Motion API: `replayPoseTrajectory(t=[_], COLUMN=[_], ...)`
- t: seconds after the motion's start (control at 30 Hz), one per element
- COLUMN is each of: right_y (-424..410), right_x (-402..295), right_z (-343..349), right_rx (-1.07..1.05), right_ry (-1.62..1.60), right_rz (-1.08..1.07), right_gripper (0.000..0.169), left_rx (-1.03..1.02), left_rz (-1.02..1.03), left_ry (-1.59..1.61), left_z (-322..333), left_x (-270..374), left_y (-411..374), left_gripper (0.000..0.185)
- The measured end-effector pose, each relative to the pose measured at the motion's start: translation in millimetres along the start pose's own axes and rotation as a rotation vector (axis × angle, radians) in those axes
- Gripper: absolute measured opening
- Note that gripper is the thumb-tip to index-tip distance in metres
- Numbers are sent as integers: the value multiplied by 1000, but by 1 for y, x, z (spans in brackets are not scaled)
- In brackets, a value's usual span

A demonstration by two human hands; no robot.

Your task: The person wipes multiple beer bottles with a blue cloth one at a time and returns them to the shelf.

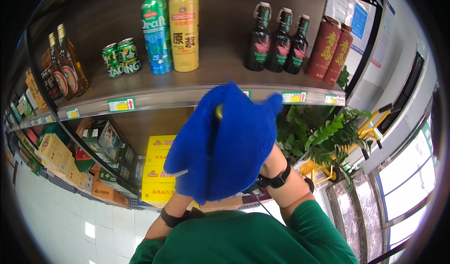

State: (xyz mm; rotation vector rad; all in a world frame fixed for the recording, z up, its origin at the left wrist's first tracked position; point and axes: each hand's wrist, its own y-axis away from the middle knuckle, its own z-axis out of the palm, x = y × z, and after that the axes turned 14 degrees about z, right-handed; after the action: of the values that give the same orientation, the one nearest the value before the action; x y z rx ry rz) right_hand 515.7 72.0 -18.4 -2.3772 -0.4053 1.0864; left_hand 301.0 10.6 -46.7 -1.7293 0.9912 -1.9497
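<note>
A blue cloth point(235, 144) hangs bunched up before my chest, in front of the shelf edge. My left hand point(178, 205) and my right hand point(275, 160) both reach up into it, one from each side. Only the wrist ends of the hands show; the cloth covers the fingers. Between two folds runs a dark gap, and a small yellow thing point(219, 112) peeks out at its top. Whether something is wrapped inside, I cannot tell. A dark band point(172, 220) circles my left wrist and a black watch point(281, 178) my right.
On the shelf point(225, 77) stand green cans point(128, 56), a Tsingtao Draft bottle point(156, 35), a yellow bottle point(184, 32), three dark swing-top bottles point(277, 49) and red cylinders point(323, 49). Below are yellow cartons point(158, 165), a leafy plant point(325, 134) and a yellow trolley point(313, 169).
</note>
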Motion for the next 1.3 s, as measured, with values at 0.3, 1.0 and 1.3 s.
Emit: replayPoseTrajectory(t=[0.3, 1.0, 1.3], right_y=[6, 70, 103], right_x=[5, -28, -37], right_z=[12, 67, 51], right_rx=[-20, -338, -669], right_ry=[-41, -258, -296], right_rz=[46, 38, 52], right_gripper=[15, 17, 18], left_rx=[-160, 10, 151], left_rz=[410, 64, 79], left_ry=[-753, -134, -146], left_z=[-1, -19, -26], left_x=[20, 10, 16], left_y=[6, 15, 4], left_gripper=[65, 74, 78])
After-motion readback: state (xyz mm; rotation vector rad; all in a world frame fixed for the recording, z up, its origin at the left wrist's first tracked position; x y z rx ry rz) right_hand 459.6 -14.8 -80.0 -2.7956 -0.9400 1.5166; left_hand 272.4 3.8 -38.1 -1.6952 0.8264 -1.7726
